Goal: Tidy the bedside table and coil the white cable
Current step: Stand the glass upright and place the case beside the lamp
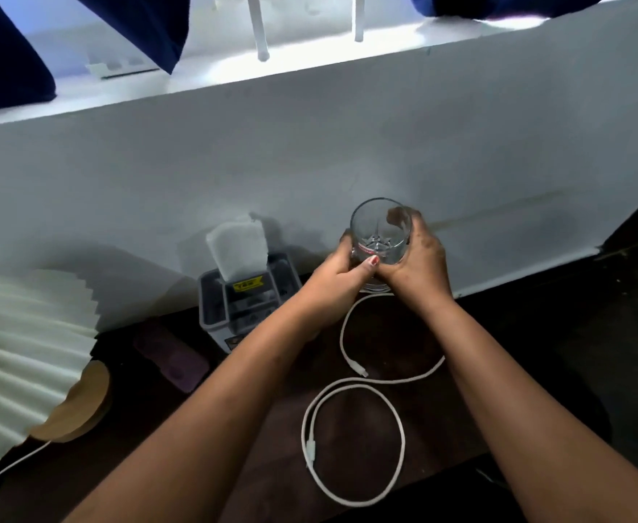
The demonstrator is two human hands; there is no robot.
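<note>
An empty clear drinking glass (pixel 381 230) is held upright at the back of the dark bedside table (pixel 517 371), close to the white wall. My left hand (pixel 342 275) grips its lower left side, thumb across the front. My right hand (pixel 421 258) wraps its right side, fingers over the rim. The glass's base is hidden behind my hands. A white cable (pixel 353 439) lies loose on the table below the glass, in one round loop near the front and an open curve behind it, both plugs showing.
A grey tissue box (pixel 246 307) with a white tissue sticking up stands left of the glass. A purple flat case (pixel 172 358) lies beside it. A pleated white lampshade (pixel 19 352) with a tan base (pixel 78 405) fills the left. A second white cord (pixel 12 466) trails at the front left.
</note>
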